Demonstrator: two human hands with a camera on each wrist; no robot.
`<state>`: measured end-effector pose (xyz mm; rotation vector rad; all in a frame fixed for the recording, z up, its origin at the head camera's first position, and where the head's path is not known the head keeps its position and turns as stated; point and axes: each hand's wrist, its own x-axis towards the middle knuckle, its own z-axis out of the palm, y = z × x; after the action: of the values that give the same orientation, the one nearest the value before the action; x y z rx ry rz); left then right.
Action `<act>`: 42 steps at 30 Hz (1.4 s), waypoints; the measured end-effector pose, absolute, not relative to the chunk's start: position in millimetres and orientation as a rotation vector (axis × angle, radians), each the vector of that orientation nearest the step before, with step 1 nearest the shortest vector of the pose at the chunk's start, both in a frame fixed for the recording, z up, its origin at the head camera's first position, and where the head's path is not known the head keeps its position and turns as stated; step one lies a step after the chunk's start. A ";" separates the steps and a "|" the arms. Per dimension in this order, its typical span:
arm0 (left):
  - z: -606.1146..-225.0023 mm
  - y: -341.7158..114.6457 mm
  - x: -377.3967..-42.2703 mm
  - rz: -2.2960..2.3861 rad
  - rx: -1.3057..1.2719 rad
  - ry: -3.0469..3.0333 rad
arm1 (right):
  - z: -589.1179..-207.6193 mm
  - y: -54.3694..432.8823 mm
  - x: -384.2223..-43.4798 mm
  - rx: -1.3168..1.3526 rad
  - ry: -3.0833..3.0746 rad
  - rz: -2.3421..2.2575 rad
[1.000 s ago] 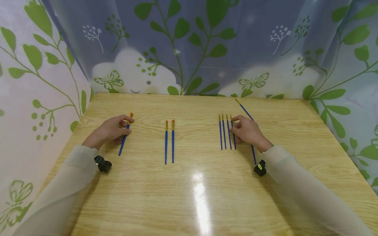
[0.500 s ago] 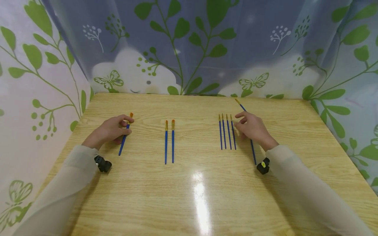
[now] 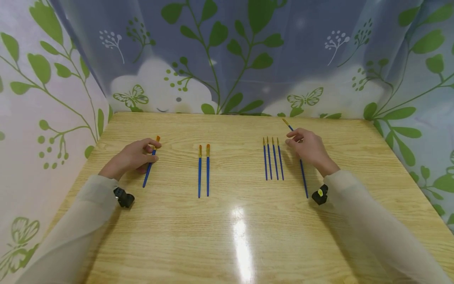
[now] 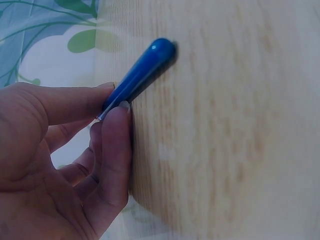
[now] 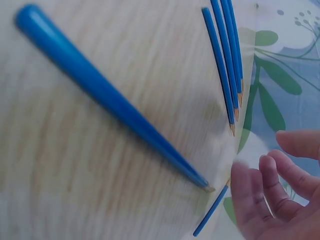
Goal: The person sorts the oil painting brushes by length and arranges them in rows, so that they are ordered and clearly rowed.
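Observation:
In the head view my left hand (image 3: 133,156) pinches a blue-handled paintbrush (image 3: 149,169) near its ferrule, orange bristles pointing away. The left wrist view shows its handle (image 4: 142,72) between thumb and fingers. My right hand (image 3: 307,146) holds nothing, its fingers loosely bent, just right of a row of several thin paintbrushes (image 3: 274,161). Under that hand lies a slanted paintbrush (image 3: 304,179), its upper part hidden in the head view; its handle (image 5: 110,102) crosses the right wrist view. Another thin paintbrush (image 3: 288,125) shows beyond the fingers, the rest covered.
Two wider paintbrushes with orange bristles, a left one (image 3: 200,173) and a right one (image 3: 207,173), lie side by side mid-table. The wooden table (image 3: 177,236) meets a leaf-patterned curtain (image 3: 241,59) at the back and sides.
My right hand has drawn back to the right from the row's rightmost paintbrush, where its fingertips were. The row looks unchanged. My left hand keeps its pinch in the same place.

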<state>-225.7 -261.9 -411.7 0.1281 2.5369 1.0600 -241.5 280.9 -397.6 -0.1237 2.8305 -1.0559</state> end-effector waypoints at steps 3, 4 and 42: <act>-411.4 -261.8 -225.3 1.061 0.128 2.539 | -396.8 284.3 -243.9 -0.119 2.839 -1.045; -411.2 -261.8 -225.3 1.062 0.127 2.538 | -396.4 285.4 -244.6 -0.118 2.842 -1.040; -411.8 -261.9 -226.9 1.058 0.107 2.530 | -391.7 308.1 -283.6 -0.066 2.881 -0.988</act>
<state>-226.9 -261.9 -411.8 0.1072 2.5298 1.0584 -283.6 308.1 -391.7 -0.0657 2.8805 -0.9877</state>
